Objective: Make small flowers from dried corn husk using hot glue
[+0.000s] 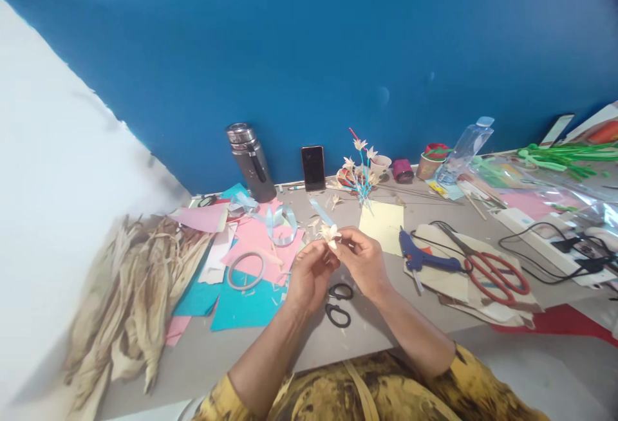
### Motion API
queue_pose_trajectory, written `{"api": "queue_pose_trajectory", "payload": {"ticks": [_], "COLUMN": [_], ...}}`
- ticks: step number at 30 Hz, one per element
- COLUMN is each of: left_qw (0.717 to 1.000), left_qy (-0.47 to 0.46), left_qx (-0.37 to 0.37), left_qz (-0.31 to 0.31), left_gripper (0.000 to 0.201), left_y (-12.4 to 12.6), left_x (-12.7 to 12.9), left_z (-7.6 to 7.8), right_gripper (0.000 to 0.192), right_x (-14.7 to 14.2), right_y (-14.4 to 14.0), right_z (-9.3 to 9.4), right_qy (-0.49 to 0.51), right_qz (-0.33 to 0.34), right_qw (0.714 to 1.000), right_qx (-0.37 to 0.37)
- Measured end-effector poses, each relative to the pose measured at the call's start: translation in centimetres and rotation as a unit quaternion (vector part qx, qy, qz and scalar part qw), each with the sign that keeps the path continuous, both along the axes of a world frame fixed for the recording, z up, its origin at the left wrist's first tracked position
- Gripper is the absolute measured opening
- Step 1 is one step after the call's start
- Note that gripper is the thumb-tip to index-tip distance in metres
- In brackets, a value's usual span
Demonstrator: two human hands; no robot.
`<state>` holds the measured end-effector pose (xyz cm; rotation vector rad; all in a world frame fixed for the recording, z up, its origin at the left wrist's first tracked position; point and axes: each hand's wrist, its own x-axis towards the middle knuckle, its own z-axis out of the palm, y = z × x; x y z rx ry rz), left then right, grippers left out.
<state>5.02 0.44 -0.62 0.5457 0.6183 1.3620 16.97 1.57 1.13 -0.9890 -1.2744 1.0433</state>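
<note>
Head view: small husk flower pinched between left hand and right hand fingertips, above black scissors.

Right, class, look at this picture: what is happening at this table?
A person holds a small pale flower between the fingertips of both hands, left hand and right hand, above a grey table. Black scissors lie just under the hands. A blue glue gun and red scissors lie to the right, dried husks to the left. Finished flowers stand by the blue wall.
</note>
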Motion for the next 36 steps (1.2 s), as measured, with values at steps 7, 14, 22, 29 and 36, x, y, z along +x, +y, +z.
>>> {"api": "queue_pose_trajectory", "payload": {"ticks": [7, 14, 22, 29, 36], "left_qw": [0.995, 0.992, 0.995, 0.992, 0.965], "left_qy": [-0.047, -0.055, -0.005, 0.09, 0.216], "left_qx": [-0.052, -0.044, -0.01, 0.05, 0.146], "left_qz": [-0.064, -0.101, -0.095, -0.073, -0.021], "left_gripper": [0.02, 0.029, 0.03, 0.025, 0.016], "left_y": [0.3, 0.3, 0.1, 0.2, -0.5], "left_x": [-0.3, -0.5, -0.6, -1.3, -1.6], "left_z": [0.0, 0.2, 0.4, 0.5, 1.4], "right_gripper": [0.016, 0.022, 0.022, 0.015, 0.018], "right_x": [-0.1, 0.2, 0.3, 1.4, 2.8], "right_y": [-0.4, -0.7, -0.8, -0.6, -0.4], "right_z": [0.3, 0.4, 1.0, 1.3, 1.6], "right_qy": [0.025, 0.059, 0.04, 0.058, 0.003], "right_qz": [0.045, 0.079, 0.074, 0.131, 0.146], "right_qw": [0.998, 0.994, 0.996, 0.989, 0.989], "right_qx": [-0.02, -0.042, -0.021, -0.019, 0.015]}}
